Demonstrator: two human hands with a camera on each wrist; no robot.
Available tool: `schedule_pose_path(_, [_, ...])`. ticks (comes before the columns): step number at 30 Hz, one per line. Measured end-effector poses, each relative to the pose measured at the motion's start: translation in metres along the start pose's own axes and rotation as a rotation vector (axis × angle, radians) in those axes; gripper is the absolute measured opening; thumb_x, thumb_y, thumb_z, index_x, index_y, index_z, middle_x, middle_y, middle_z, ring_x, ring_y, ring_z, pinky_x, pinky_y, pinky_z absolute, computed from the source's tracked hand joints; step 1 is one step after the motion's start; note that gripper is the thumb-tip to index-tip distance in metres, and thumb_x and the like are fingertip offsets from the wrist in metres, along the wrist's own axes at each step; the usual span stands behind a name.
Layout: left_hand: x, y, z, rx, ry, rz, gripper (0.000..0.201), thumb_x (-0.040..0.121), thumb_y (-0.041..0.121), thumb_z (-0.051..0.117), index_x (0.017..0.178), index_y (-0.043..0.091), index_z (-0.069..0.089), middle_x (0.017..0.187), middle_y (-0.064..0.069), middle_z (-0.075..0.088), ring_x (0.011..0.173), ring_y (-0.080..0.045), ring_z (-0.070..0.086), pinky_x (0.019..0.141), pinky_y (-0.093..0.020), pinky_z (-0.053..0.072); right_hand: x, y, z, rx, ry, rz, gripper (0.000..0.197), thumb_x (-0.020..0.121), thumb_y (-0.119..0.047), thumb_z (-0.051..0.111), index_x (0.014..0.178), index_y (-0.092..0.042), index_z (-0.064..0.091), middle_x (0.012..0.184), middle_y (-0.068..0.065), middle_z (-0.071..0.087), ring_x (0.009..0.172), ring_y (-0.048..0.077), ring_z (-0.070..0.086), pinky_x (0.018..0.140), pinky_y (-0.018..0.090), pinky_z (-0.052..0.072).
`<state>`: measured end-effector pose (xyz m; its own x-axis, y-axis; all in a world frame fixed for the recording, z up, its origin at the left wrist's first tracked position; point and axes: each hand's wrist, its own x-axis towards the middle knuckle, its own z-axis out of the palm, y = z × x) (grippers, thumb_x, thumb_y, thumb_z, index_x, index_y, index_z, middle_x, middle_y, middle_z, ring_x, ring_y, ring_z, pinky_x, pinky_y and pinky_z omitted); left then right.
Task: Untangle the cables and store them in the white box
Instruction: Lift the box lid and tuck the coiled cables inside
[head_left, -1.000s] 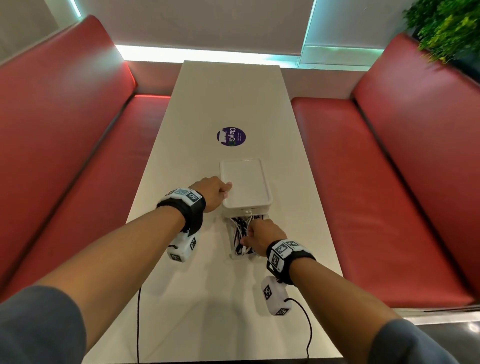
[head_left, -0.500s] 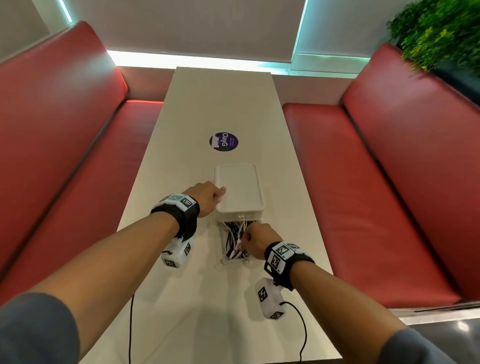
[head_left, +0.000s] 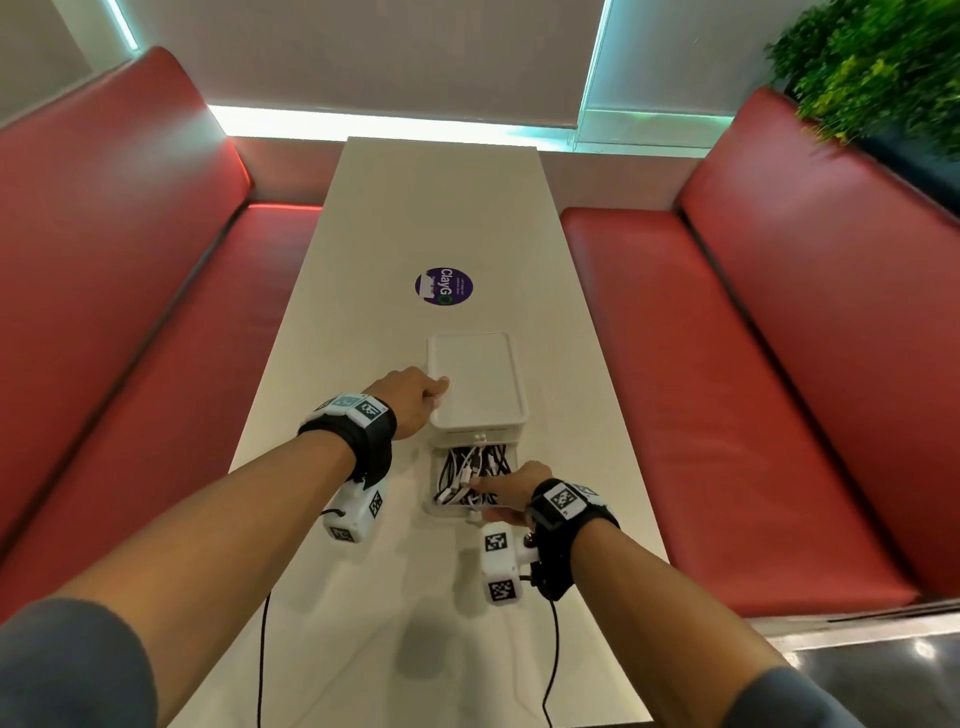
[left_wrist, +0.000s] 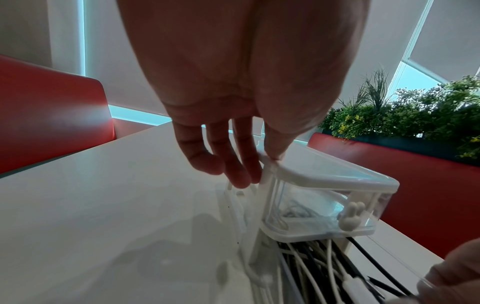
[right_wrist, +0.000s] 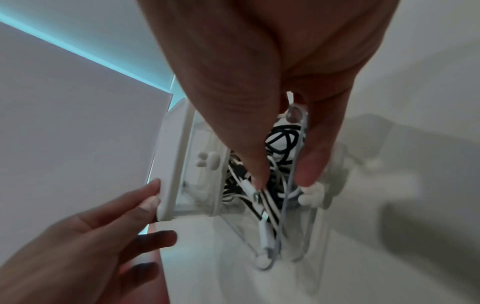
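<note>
The white box (head_left: 475, 379) stands mid-table with its lid on. Its clear lower drawer (head_left: 432, 486) is pulled out toward me and holds a tangle of black and white cables (head_left: 467, 467). My left hand (head_left: 439, 395) grips the box's near left corner, thumb on the lid edge and fingers down the side, as the left wrist view shows: hand (left_wrist: 257, 164), box (left_wrist: 324, 170). My right hand (head_left: 483, 499) pinches the drawer's front wall (right_wrist: 298, 144), thumb inside on the cables (right_wrist: 280, 139), finger outside by the bunny-shaped knob (right_wrist: 311, 195).
The long pale table (head_left: 431, 218) runs away from me between two red benches (head_left: 156, 291) (head_left: 753, 338). A purple round sticker (head_left: 444, 287) lies beyond the box. Green plants (head_left: 883, 67) stand behind the right bench. Sensor leads trail from my wrists over the near table edge.
My right hand has shifted slightly toward the drawer's near end. The left hand has stayed on the box corner, and the drawer is out about as far as before.
</note>
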<state>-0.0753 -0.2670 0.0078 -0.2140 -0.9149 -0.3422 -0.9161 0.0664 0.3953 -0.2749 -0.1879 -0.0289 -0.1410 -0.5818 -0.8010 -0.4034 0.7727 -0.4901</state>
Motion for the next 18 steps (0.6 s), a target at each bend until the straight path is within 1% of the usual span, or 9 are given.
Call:
schedule_pose_path(2, [0.0, 0.0, 0.0, 0.003, -0.003, -0.002, 0.043, 0.105, 0.03, 0.042, 0.148, 0.033, 0.044, 0.15, -0.009, 0.049, 0.13, -0.032, 0.053, 0.108, -0.036, 0.042, 0.006, -0.001, 0.003, 0.079, 0.018, 0.005, 0.037, 0.079, -0.032, 0.086, 0.093, -0.006, 0.064, 0.086, 0.008, 0.072, 0.071, 0.023, 0.077, 0.049, 0.025, 0.058])
schedule_pose_path(5, [0.0, 0.001, -0.001, 0.008, -0.004, -0.004, 0.044, 0.105, 0.03, 0.042, 0.148, 0.033, 0.043, 0.151, -0.009, 0.047, 0.131, -0.032, 0.052, 0.108, -0.036, 0.042, 0.02, -0.001, 0.006, 0.254, 0.001, 0.01, 0.046, 0.071, -0.031, 0.09, 0.093, -0.003, 0.061, 0.092, 0.014, 0.07, 0.082, 0.035, 0.076, 0.076, 0.043, 0.064])
schedule_pose_path(7, [0.0, 0.001, -0.001, 0.0, 0.002, -0.005, 0.043, 0.104, 0.029, 0.043, 0.147, 0.032, 0.045, 0.151, -0.009, 0.047, 0.131, -0.032, 0.052, 0.108, -0.036, 0.042, 0.028, -0.001, 0.006, 0.376, 0.032, -0.003, 0.068, 0.063, -0.028, 0.092, 0.113, 0.003, 0.058, 0.098, 0.018, 0.067, 0.086, 0.037, 0.075, 0.074, 0.043, 0.064])
schedule_pose_path(9, [0.0, 0.001, 0.0, -0.013, 0.011, -0.006, 0.042, 0.104, 0.028, 0.044, 0.146, 0.032, 0.047, 0.151, -0.009, 0.048, 0.13, -0.032, 0.053, 0.107, -0.036, 0.042, 0.029, -0.001, 0.007, 0.457, 0.05, -0.04, 0.091, 0.062, -0.024, 0.092, 0.137, 0.0, 0.047, 0.121, 0.022, 0.063, 0.098, 0.035, 0.072, 0.066, 0.036, 0.064])
schedule_pose_path(11, [-0.001, 0.001, 0.0, -0.021, 0.012, -0.008, 0.042, 0.104, 0.028, 0.044, 0.146, 0.032, 0.047, 0.15, -0.008, 0.049, 0.13, -0.032, 0.053, 0.106, -0.034, 0.042, 0.026, 0.0, 0.006, 0.46, 0.061, -0.075, 0.085, 0.074, -0.022, 0.087, 0.144, -0.003, 0.042, 0.132, 0.02, 0.058, 0.107, 0.031, 0.068, 0.071, 0.033, 0.064])
schedule_pose_path(12, [-0.001, 0.001, 0.0, -0.024, 0.012, -0.011, 0.042, 0.104, 0.028, 0.045, 0.146, 0.032, 0.047, 0.151, -0.008, 0.048, 0.131, -0.032, 0.052, 0.106, -0.034, 0.042, 0.023, 0.0, 0.007, 0.456, 0.051, -0.072, 0.079, 0.078, -0.023, 0.084, 0.142, -0.002, 0.044, 0.13, 0.017, 0.06, 0.104, 0.027, 0.068, 0.071, 0.031, 0.063])
schedule_pose_path(14, [-0.001, 0.0, 0.0, -0.032, 0.012, -0.015, 0.043, 0.104, 0.027, 0.045, 0.146, 0.033, 0.047, 0.151, -0.007, 0.048, 0.131, -0.031, 0.052, 0.107, -0.035, 0.042, 0.021, 0.001, 0.011, 0.455, 0.006, -0.066, 0.07, 0.078, -0.029, 0.084, 0.135, -0.002, 0.054, 0.113, 0.012, 0.068, 0.088, 0.02, 0.071, 0.065, 0.028, 0.061])
schedule_pose_path(17, [-0.001, 0.0, 0.001, -0.041, 0.01, -0.02, 0.043, 0.104, 0.027, 0.045, 0.146, 0.034, 0.046, 0.151, -0.007, 0.048, 0.131, -0.032, 0.052, 0.107, -0.036, 0.042, 0.032, 0.004, 0.02, 0.441, 0.021, -0.011, 0.081, 0.049, -0.049, 0.094, 0.114, -0.006, 0.07, 0.079, 0.009, 0.078, 0.075, 0.025, 0.077, 0.075, 0.044, 0.063])
schedule_pose_path(18, [-0.001, 0.0, 0.001, -0.042, 0.009, -0.02, 0.043, 0.104, 0.027, 0.044, 0.146, 0.034, 0.046, 0.151, -0.007, 0.048, 0.131, -0.032, 0.052, 0.108, -0.036, 0.042, 0.042, 0.006, 0.024, 0.405, 0.018, -0.003, 0.087, 0.039, -0.057, 0.093, 0.108, -0.008, 0.072, 0.075, 0.008, 0.078, 0.073, 0.025, 0.077, 0.073, 0.043, 0.063])
